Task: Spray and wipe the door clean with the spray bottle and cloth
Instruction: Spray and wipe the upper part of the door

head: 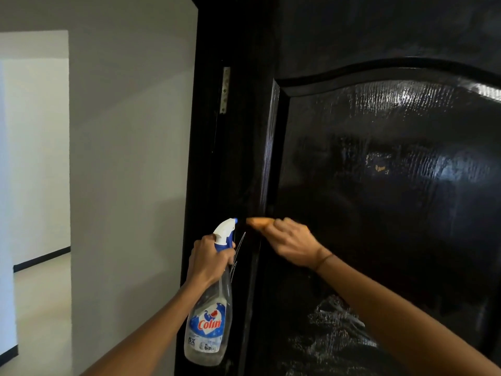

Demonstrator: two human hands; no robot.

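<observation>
Setting: grey wall (130,158) on the left, with a bright opening onto a pale floor beyond; a black glossy door (379,185) and its dark frame (206,158) fill the right side. A metal hinge (225,89) shows on the frame edge.

Door: a raised arched panel takes up most of it. The panel shines with streaky, rippled wet patches near the top and again low down by the right forearm. A small pale chip or spot sits mid-panel.

Left hand: the left hand (210,260) is clenched around the neck of the bottle (208,316), fingers wrapped at the trigger. The white and blue nozzle points at the door's edge strip, close to it.

Right hand: the right hand (291,241) grasps an orange cloth (257,222), fingers curled over it. The cloth is blurred and pressed to the door's left edge, just beside the nozzle.

Bottle contents: a clear bottle with a "Colin" label. The liquid looks clear; its level is hard to read, though some seems to remain in the lower part.

Progress: judging by the wet sheen, the main panel has likely been sprayed already, and some streaks there look unwiped. Work now appears to be on the narrow edge by the frame.

Left to do: probably wiping off the remaining wet streaks. The lower door is out of view, so its state cannot be told.
</observation>
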